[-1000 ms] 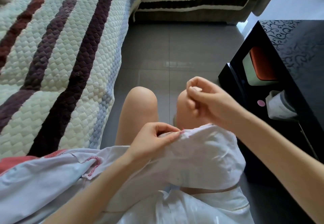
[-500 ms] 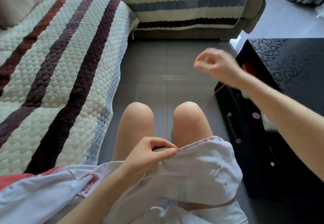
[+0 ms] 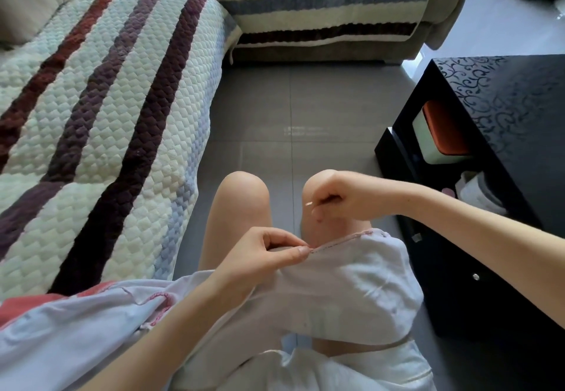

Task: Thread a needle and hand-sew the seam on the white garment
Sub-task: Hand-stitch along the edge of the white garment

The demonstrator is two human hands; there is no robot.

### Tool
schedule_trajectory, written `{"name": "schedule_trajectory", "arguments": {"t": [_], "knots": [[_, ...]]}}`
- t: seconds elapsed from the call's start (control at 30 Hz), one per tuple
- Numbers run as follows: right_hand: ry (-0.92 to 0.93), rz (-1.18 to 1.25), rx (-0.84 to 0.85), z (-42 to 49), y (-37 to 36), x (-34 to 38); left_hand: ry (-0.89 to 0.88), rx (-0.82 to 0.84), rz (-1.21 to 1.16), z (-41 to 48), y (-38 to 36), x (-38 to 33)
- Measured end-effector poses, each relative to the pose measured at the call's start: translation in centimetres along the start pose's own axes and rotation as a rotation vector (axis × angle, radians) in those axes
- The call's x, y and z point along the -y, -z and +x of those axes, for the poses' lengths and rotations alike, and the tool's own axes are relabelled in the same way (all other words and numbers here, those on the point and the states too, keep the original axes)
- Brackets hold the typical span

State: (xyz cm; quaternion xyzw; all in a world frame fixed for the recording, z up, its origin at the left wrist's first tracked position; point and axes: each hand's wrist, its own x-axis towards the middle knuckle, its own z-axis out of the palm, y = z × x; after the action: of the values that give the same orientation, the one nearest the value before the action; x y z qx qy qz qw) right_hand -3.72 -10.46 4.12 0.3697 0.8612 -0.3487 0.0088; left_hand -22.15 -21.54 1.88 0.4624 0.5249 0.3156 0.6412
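On lap | left hand [image 3: 260, 257] pinches garment [image 3: 351, 286] | right hand [image 3: 347, 196]: needle [image 3: 309, 203] (pinched)

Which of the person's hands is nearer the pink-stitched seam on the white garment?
Left. The left hand pinches the seam at its end; the right hand is above it, apart, holding the needle.

Left hand [image 3: 263, 256] and right hand [image 3: 345, 198] are showing bare, and so are my forearms [image 3: 474, 237] and knees [image 3: 244, 191]. I'm wearing thin white fabric [image 3: 351, 370] at the hips; cut unclear.
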Motion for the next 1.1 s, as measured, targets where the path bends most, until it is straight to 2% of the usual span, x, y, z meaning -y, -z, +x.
{"name": "schedule_trajectory", "arguments": {"t": [0.13,0.3,0.4,0.53,0.63,0.73,0.87,1.0,1.1], "knots": [[-0.137,-0.149,-0.181,0.3,1.9,-0.8,0.007,0.017,0.004,-0.1,0.0,0.0],[-0.136,-0.339,-0.524,1.1,3.2,-2.7,0.022,0.055,0.006,-0.4,0.2,0.2],[-0.071,-0.467,-0.740,1.5,3.7,-3.8,0.033,0.094,0.012,-0.6,0.0,0.4],[-0.076,-0.531,-0.841,2.1,4.1,-5.0,0.036,0.093,0.020,-0.6,0.0,0.6],[-0.112,-0.520,-0.831,2.6,3.4,-4.9,0.037,0.101,0.024,-0.6,0.1,0.6],[-0.136,-0.354,-0.798,2.1,2.3,-3.4,0.038,0.101,0.021,-0.7,0.2,0.8],[-0.065,-0.080,-0.488,-0.3,-0.2,0.2,0.034,0.073,0.014,-0.5,1.2,1.0],[0.000,0.023,-0.157,-2.6,-2.5,1.5,0.025,0.058,-0.008,-0.4,1.4,1.1],[0.009,0.050,-0.088,-2.9,-3.8,1.3,0.011,0.029,-0.018,-0.2,1.1,1.1]]}}
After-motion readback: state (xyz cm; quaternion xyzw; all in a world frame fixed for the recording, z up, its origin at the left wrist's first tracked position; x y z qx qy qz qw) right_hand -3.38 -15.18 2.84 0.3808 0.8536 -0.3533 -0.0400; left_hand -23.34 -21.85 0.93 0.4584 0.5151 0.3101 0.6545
